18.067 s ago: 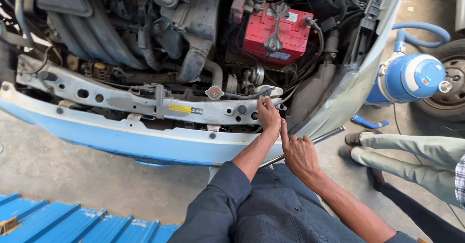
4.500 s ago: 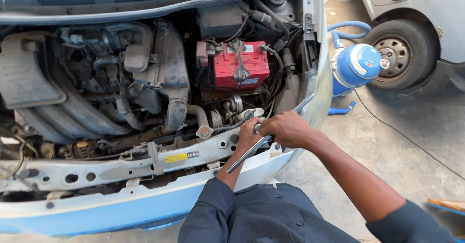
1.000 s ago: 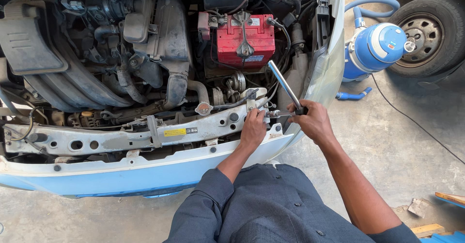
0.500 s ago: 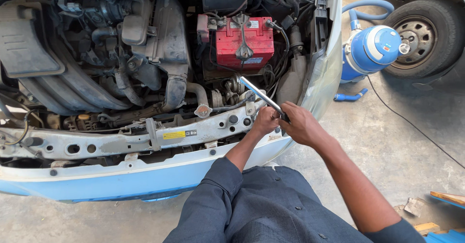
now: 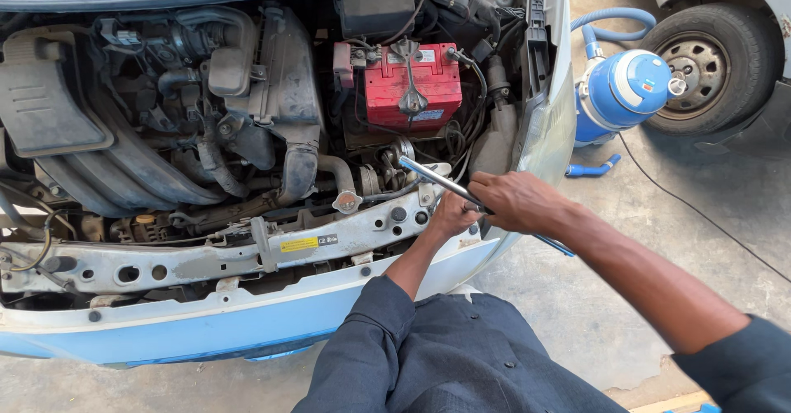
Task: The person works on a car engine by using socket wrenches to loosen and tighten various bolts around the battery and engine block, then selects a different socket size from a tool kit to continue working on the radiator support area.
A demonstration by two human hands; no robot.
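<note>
I've got my right hand point(image 5: 515, 201) wrapped tight round the wrench point(image 5: 445, 184), mid-shaft. Its long axis runs from upper left, tip over the engine bay just below the red battery point(image 5: 412, 84), down to lower right, where a bit of handle pokes out past my wrist. Left hand point(image 5: 451, 215) sits just beside and left of the right, fingers curled down on the right end of the radiator support point(image 5: 247, 252), at the fastener spot; can't tell if it pinches anything. Right hand's nearer the tool. Count: 1 wrench, 1 battery, 2 hands, 1 blue-white vacuum point(image 5: 626, 92) on the floor, well apart to the right.
</note>
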